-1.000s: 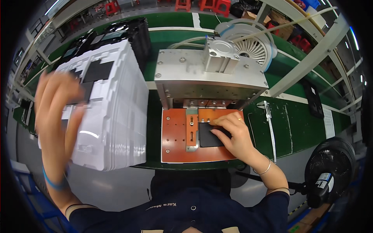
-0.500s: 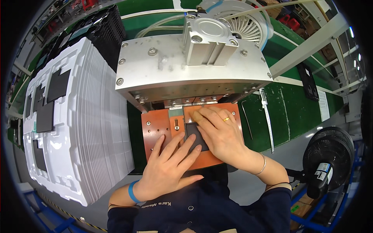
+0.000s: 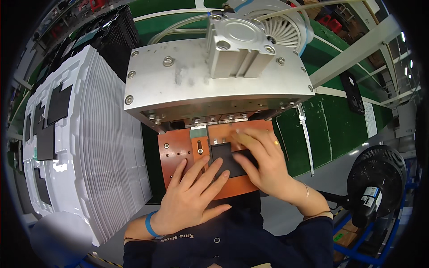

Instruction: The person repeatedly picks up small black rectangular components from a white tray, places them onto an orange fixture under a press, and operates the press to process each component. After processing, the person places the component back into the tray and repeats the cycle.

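A flat dark grey rectangular piece (image 3: 222, 155) lies on the orange fixture plate (image 3: 175, 147) in front of the press. Two small shiny tabs (image 3: 216, 142) stick out at its far edge. My left hand (image 3: 192, 196) rests with fingers spread, its fingertips on the piece's near left part and the plate beside it. My right hand (image 3: 266, 165) is over the piece's right side, slightly blurred. Its thumb touches or hovers just above the piece, and its other fingers stretch over the plate beyond, apart from the thumb. Part of the piece is hidden under this hand.
The silver press head (image 3: 178, 85) with its cylinder (image 3: 239, 49) overhangs the plate. Stacked white trays (image 3: 111, 147) stand left, dark flat pieces (image 3: 46, 142) on their face. A hex key (image 3: 282, 138) and caliper (image 3: 306, 140) lie right, near a black fan (image 3: 377, 178).
My right hand has moved a little right and its fingers have opened away from the piece's far edge, uncovering the shiny tabs. The left hand stays nearly in place.
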{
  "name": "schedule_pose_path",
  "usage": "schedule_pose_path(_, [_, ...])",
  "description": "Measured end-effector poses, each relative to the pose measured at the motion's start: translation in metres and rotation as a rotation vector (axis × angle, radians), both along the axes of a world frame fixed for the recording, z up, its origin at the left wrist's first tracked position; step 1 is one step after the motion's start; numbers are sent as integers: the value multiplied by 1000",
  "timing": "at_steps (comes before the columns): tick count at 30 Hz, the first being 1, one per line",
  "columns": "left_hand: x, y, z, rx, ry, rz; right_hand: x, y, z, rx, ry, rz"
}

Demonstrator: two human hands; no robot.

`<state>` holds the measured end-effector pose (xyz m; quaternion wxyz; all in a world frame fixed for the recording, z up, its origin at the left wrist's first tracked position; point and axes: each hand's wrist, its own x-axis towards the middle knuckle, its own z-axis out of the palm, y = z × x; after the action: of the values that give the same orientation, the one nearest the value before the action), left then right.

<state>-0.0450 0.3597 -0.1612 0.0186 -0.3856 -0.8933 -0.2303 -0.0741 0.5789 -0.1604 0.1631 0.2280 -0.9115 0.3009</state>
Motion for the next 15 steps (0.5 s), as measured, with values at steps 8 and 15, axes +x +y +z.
schedule_pose_path(8, [-13,0,8,23,-58,42,0,17,5,90,-68,141])
schedule_pose_path(15, [-25,7,8,-32,-82,86,-21,17,3,50,-63,168])
